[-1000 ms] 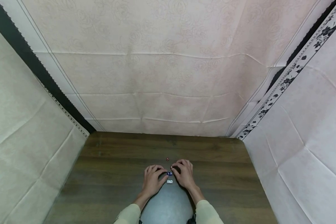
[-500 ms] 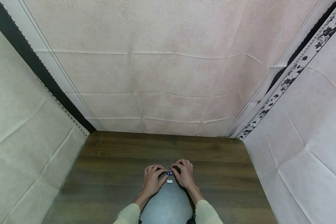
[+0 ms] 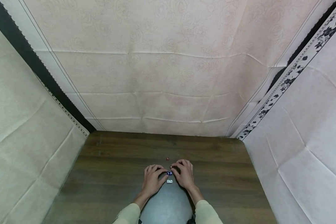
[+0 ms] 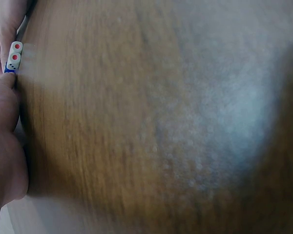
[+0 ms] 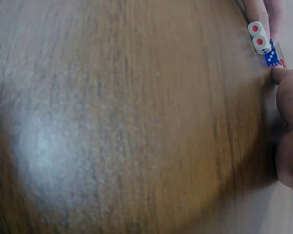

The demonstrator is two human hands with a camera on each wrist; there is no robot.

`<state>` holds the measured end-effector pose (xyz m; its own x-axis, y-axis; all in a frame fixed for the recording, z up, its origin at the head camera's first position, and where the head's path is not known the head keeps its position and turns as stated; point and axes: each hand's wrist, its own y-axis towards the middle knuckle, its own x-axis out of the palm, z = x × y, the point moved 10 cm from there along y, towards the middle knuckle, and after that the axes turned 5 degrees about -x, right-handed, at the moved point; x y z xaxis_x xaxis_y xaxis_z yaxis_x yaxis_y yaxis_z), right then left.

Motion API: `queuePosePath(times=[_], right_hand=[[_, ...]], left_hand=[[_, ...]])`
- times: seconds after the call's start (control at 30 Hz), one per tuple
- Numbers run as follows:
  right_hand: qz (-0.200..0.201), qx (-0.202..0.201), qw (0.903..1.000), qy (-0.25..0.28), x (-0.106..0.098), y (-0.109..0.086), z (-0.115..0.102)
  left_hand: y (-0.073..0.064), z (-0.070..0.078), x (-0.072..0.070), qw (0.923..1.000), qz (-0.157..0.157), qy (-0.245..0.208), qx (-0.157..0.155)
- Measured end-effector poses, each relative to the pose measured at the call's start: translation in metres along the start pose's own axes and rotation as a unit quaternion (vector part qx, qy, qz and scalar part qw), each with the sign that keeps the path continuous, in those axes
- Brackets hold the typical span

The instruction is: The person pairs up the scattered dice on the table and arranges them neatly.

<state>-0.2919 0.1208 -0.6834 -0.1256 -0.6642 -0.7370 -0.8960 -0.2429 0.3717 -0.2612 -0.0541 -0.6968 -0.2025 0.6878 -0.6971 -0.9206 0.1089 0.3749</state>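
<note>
Two blue dice (image 3: 169, 173) lie side by side on the table, between my hands. My left hand (image 3: 151, 180) has its thumb and forefinger curled at the left blue die; its thumb (image 4: 9, 79) touches the blue in the left wrist view. My right hand (image 3: 184, 175) pinches a red die (image 3: 171, 167) just behind the blue pair, its thumb (image 5: 281, 74) close beside the blue dice (image 5: 272, 57). Two white dice (image 3: 169, 181) with red pips sit nearer me. The fingers partly hide the red die in the right wrist view.
A second red die (image 3: 167, 159) lies alone farther back. The brown wooden table (image 3: 114, 152) is bounded by pale cloth hangings (image 3: 168, 102) at the back and both sides. A pale rounded surface (image 3: 166, 205) shows between my forearms.
</note>
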Motion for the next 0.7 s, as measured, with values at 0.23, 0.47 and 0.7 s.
queuePosePath(times=[0.23,0.47,0.7], right_hand=[[0.0,0.0,1.0,-0.001,0.0004,-0.0006,0.0012],[-0.002,0.001,1.0,0.0,0.0005,-0.0009,0.0014],[0.002,-0.003,1.0,0.002,0.0005,-0.0018,0.0017]], left_hand=[[0.0011,-0.0023,0.0024,0.9998,-0.017,-0.005,-0.013],[0.0013,-0.0046,0.0037,0.9992,-0.028,-0.015,-0.024],[0.0001,-0.0018,0.0022,0.9996,-0.02,-0.006,-0.018]])
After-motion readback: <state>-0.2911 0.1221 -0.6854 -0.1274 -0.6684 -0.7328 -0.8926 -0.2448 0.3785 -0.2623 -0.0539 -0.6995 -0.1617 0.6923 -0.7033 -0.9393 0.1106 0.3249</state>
